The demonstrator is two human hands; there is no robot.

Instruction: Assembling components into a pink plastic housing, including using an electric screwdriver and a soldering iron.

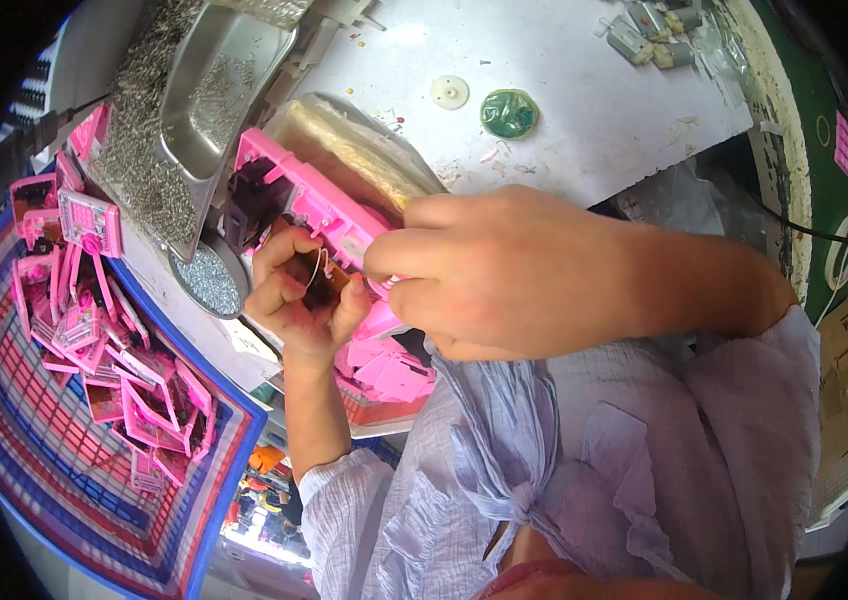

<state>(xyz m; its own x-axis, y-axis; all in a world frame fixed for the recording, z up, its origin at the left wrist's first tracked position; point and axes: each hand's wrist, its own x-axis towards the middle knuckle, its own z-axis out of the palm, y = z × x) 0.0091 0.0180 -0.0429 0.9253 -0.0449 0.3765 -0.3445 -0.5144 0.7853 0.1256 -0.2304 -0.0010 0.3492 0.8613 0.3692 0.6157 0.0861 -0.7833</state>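
Observation:
Close in front of my chest, my left hand (296, 298) is closed round a small dark amber-brown part (322, 290) with a loop of thin white wire on it. My right hand (504, 275) reaches across from the right with its fingers pinched together beside that part. Whatever lies between the right fingertips is mostly hidden. Just beyond both hands sits a long pink plastic holder (319, 200) with dark pieces at its left end. Below the right fingers, several flat pink plastic pieces (389, 370) lie in a shallow tray, partly covered by my hand.
At left, a blue, red and white basket (29, 400) holds several pink toy-like cases (94, 330). A metal scoop tray (229, 75) and a round dish of tiny silvery parts (207, 280) stand nearby. Small motors (649, 35) and a green round roll (509, 113) lie across the white-covered table.

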